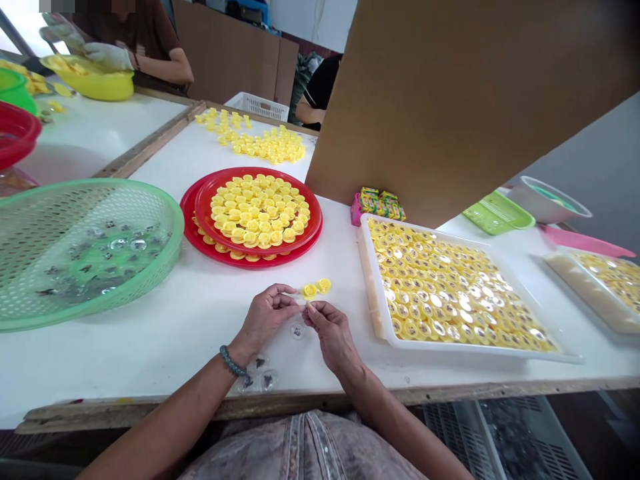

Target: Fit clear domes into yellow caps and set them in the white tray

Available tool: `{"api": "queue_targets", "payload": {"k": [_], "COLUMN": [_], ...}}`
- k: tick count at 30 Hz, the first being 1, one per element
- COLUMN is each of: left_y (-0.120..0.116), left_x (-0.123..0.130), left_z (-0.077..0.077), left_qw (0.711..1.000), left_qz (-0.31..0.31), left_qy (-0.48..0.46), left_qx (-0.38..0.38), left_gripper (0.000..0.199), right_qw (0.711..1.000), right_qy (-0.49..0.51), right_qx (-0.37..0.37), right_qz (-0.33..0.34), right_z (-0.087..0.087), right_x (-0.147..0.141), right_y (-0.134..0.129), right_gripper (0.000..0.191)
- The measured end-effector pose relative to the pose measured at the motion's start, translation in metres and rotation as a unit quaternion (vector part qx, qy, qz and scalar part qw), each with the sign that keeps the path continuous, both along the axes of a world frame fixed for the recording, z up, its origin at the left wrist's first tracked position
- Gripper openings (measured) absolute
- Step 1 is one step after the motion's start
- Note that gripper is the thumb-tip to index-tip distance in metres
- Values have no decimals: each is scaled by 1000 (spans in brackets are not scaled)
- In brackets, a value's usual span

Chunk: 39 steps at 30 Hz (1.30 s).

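Note:
My left hand [266,317] and my right hand [331,331] meet fingertip to fingertip above the white table. Both are closed in a pinch around something small and pale that I cannot make out. Just beyond the fingertips sit two small yellow cup-shaped pieces [323,286]. A clear round disc with a dark print [297,331] lies right below the fingers. Several more clear discs [269,381] rest by my left wrist, near the table's front edge.
Left stands a green mesh basket [173,257] with clear discs. Stacked red trays [315,217] carry yellow cups; more yellow cups [273,145] lie behind. A white tray [373,293] of capped yellow pieces is at right, before a cardboard panel [450,100]. A gloved co-worker [163,50] sits back left.

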<state>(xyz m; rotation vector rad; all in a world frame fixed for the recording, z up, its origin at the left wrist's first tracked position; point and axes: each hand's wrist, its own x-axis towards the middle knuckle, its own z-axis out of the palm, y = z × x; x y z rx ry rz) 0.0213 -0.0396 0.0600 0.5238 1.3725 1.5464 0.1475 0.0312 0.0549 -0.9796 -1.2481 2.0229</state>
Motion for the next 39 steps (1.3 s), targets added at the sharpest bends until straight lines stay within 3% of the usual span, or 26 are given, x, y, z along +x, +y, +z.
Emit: {"api": "queue_targets", "payload": {"k": [4, 8, 14, 18, 21, 24, 27, 30, 32, 35, 39], "left_y": [1, 1, -2, -2, 0, 3, 9, 22, 34, 53, 62], "left_x": [1, 0, -8, -7, -5, -5, -7, -10, -14, -16, -12], "left_z": [2, 4, 7, 6, 5, 7, 14, 23, 25, 22, 12], "left_qw": [999, 998, 997, 994, 993, 986, 974, 960, 937, 863, 786], "left_qz": [-9, -8, -36, -72, -96, -156, -214, -233, -200, -177, -232], "left_qy": [-42, -56, -74, -84, -58, -21, 29, 139, 282, 472, 572], "left_qx": [9, 15, -3, -15, -33, -57, -73, -69, -52, -8, 24], "left_gripper": [34, 36, 45, 46, 47, 48, 50, 44, 39, 35, 29], "right_qw": [996, 993, 995, 987, 941, 861, 811, 813, 827, 854, 878], "right_qy": [49, 70, -44, -71, -134, -143, -160, -218, -249, -251, -222], "right_qx": [-70, -88, 40, 122, 303, 465, 518, 505, 483, 447, 420], "right_qz": [-16, -22, 75, 75, 65, 149, 219, 190, 144, 86, 51], "right_z": [3, 4, 0, -3, 0, 9, 16, 14, 9, 2, 1], "right_x": [-4, -4, 11, 18, 24, 31, 36, 39, 41, 46, 51], "right_y": [-3, -5, -11, -10, -2, 7, 13, 18, 21, 25, 26], "right_gripper": [14, 11, 15, 17, 17, 33, 25, 21, 22, 20, 19]}}
